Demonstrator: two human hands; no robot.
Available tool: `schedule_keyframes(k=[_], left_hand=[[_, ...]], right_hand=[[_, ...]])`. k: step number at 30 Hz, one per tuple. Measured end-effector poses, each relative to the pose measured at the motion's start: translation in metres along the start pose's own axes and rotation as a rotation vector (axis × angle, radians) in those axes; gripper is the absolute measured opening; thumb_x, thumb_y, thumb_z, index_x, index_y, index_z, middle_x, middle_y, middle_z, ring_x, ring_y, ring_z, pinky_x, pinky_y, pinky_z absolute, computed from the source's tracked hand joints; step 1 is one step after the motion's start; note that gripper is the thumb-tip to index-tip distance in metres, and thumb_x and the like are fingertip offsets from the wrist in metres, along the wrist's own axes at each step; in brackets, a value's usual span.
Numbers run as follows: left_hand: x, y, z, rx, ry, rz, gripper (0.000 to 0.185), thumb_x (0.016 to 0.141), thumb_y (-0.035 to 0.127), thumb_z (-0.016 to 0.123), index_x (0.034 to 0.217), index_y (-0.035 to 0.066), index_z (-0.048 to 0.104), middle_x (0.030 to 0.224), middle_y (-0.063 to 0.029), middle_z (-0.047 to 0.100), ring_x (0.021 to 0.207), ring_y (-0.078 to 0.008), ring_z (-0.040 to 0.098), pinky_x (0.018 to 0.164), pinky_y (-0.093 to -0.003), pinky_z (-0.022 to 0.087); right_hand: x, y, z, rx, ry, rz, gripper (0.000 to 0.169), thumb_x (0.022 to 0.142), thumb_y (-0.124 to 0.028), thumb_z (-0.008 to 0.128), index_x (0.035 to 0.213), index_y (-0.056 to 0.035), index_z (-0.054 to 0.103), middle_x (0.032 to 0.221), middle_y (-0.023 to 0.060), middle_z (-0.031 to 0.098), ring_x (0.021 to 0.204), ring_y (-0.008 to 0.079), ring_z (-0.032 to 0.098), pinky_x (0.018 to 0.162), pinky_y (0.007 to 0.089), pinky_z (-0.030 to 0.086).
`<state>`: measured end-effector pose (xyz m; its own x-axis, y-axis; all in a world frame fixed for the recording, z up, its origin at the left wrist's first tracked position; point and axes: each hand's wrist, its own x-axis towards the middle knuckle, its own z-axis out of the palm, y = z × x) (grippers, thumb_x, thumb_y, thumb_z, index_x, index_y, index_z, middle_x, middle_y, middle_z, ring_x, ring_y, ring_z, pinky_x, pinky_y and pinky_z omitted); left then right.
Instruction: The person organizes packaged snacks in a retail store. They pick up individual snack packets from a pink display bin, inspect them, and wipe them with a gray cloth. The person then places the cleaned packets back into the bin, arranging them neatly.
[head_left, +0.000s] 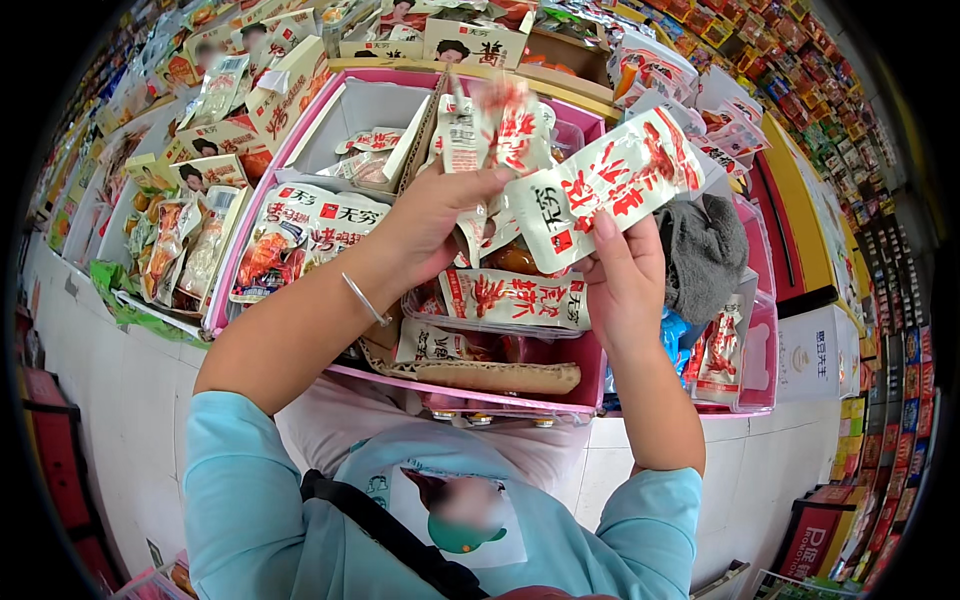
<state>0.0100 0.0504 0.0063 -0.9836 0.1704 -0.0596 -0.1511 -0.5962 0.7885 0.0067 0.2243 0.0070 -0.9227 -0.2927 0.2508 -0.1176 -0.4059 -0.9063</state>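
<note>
My left hand (442, 217), below a silver bangle (366, 298), grips several white snack packets (491, 139) with red print, fanned upward and partly blurred. In my right hand (624, 274), a single white foil packet (611, 187) with red and black writing is pinched between thumb and fingers. Both hands are over a pink display bin (480, 401). Beneath them, a similar packet (517, 298) lies flat across a clear plastic tub (465, 324). More packets (442, 341) sit in front of that tub, behind a torn cardboard edge (480, 375).
A grey cloth (703, 255) is bunched on the bin's right side. Left of my hands are larger snack pouches (304, 236) and an open white carton (349, 112). Printed boxes (476, 41) line the back. A white box (810, 352) stands at the right.
</note>
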Motion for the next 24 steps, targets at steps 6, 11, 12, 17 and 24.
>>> schedule_keyframes(k=[6,11,12,17,24], left_hand=[[0.001,-0.008,0.006,0.075,-0.014,0.121,0.034,0.073,0.007,0.054,0.105,0.007,0.044,0.091,-0.0042,0.053,0.077,-0.0119,0.053,0.063,-0.0260,0.044],[-0.003,-0.004,0.006,0.038,-0.049,0.111,0.042,0.074,0.016,0.058,0.110,0.005,0.041,0.092,-0.0044,0.053,0.081,-0.0130,0.053,0.068,-0.0278,0.044],[-0.004,-0.002,0.006,-0.004,-0.050,0.104,0.044,0.074,0.017,0.058,0.112,0.004,0.040,0.092,-0.0045,0.053,0.082,-0.0133,0.053,0.070,-0.0284,0.044],[-0.005,-0.010,0.009,0.154,-0.097,0.223,0.047,0.074,0.016,0.059,0.114,0.002,0.038,0.098,-0.0074,0.051,0.087,-0.0150,0.052,0.078,-0.0308,0.043],[-0.006,0.010,0.003,0.190,-0.133,0.215,0.045,0.074,0.010,0.058,0.114,0.002,0.039,0.097,-0.0072,0.051,0.087,-0.0142,0.052,0.076,-0.0277,0.044]], right_hand=[[0.000,-0.004,0.002,0.067,-0.017,0.062,0.027,0.084,-0.014,0.045,0.107,-0.0007,0.038,0.100,0.0111,0.052,0.087,0.0163,0.055,0.072,0.0294,0.049],[0.002,0.000,-0.001,0.108,-0.016,0.062,0.026,0.084,-0.013,0.046,0.105,-0.0018,0.039,0.100,0.0099,0.052,0.084,0.0152,0.056,0.068,0.0275,0.049],[0.003,0.000,0.000,0.110,0.012,0.035,0.026,0.083,-0.013,0.047,0.105,-0.0023,0.039,0.099,0.0093,0.052,0.083,0.0146,0.055,0.067,0.0267,0.049],[0.005,0.005,0.002,0.066,0.056,0.012,0.028,0.082,-0.011,0.050,0.106,-0.0042,0.038,0.098,0.0075,0.053,0.081,0.0134,0.055,0.065,0.0250,0.047],[0.006,0.000,-0.006,0.302,0.005,-0.077,0.044,0.080,-0.016,0.050,0.117,-0.0023,0.031,0.107,0.0111,0.048,0.095,0.0200,0.051,0.077,0.0325,0.045]])
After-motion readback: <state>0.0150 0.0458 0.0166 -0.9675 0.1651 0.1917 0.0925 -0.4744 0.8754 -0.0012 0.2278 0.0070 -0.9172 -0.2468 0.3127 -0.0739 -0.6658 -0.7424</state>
